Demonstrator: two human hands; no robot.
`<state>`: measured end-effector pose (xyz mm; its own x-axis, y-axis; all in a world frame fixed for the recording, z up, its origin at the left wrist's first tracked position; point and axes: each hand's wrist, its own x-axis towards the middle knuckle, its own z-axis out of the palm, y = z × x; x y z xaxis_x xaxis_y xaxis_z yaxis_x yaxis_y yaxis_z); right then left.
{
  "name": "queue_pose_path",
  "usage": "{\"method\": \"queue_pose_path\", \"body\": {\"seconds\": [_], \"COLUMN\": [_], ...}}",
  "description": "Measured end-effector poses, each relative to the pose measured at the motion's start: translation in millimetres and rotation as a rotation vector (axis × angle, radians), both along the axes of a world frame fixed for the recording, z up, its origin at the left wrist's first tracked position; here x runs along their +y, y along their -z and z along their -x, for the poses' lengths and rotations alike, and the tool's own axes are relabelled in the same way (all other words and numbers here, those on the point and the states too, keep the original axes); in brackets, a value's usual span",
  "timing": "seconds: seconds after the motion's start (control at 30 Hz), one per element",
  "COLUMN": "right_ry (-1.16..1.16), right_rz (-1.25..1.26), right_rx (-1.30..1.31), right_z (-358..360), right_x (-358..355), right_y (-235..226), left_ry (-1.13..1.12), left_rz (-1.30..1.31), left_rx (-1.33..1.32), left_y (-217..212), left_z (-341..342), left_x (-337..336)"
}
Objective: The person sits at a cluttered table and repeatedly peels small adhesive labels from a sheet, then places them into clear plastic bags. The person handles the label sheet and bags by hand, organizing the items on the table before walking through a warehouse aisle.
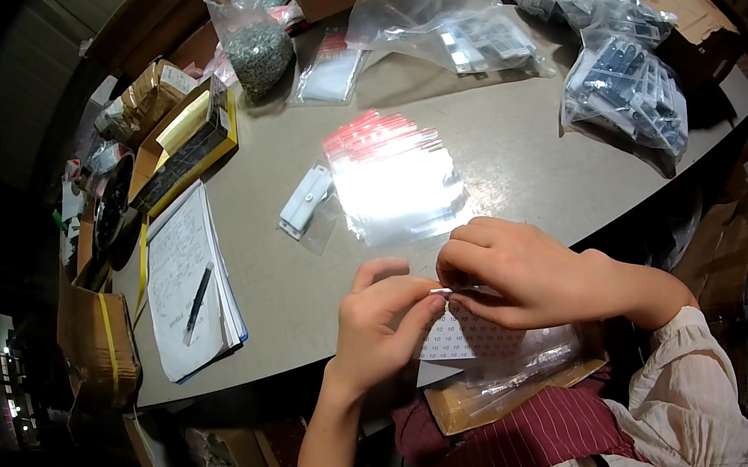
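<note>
The left hand (377,326) is pinching a small, flat white strip (439,292); the right hand (529,276) is curling beside it, grip hidden from me.

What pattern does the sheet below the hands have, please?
The white sheet has rows of dark print; head view.
</note>
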<state>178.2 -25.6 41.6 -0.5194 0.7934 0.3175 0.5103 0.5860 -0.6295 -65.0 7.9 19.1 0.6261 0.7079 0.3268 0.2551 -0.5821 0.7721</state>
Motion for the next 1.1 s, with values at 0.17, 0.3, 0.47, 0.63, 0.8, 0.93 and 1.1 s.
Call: {"method": "queue_pose_path", "body": {"seconds": [0.17,0.3,0.47,0.63,0.8,0.93,1.1], "right_ry": [-0.014,0.044,0.017,-0.034,0.034,0.016,0.105], "right_rz": [-0.043,-0.214,-0.518,-0.124,0.483,0.319,0.13], "right_rx": [-0.02,-0.104,-0.16,0.082,0.156,-0.072,-0.272], "right_z": [1,6,12,-12,-39,-29,-37], "right_x": [1,-7,-16,14,81,102,102], "right_y": [1,1,12,-2,-5,-4,12], "left_ry": [-0.037,-0.08,-0.094,-0.128,-0.139,-0.046,0.048], "left_rz": [0.006,0.082,0.094,-0.02,-0.45,-0.401,-0.286], "left_rx": [0.016,-0.002,-0.016,-0.052,0.176,0.157,0.115], "left_y": [6,8,9,5,-10,1,-2], "left_z": [3,3,2,-2,-23,-20,-11], "left_x": [-1,-1,-1,-3,-6,-1,-1]}}
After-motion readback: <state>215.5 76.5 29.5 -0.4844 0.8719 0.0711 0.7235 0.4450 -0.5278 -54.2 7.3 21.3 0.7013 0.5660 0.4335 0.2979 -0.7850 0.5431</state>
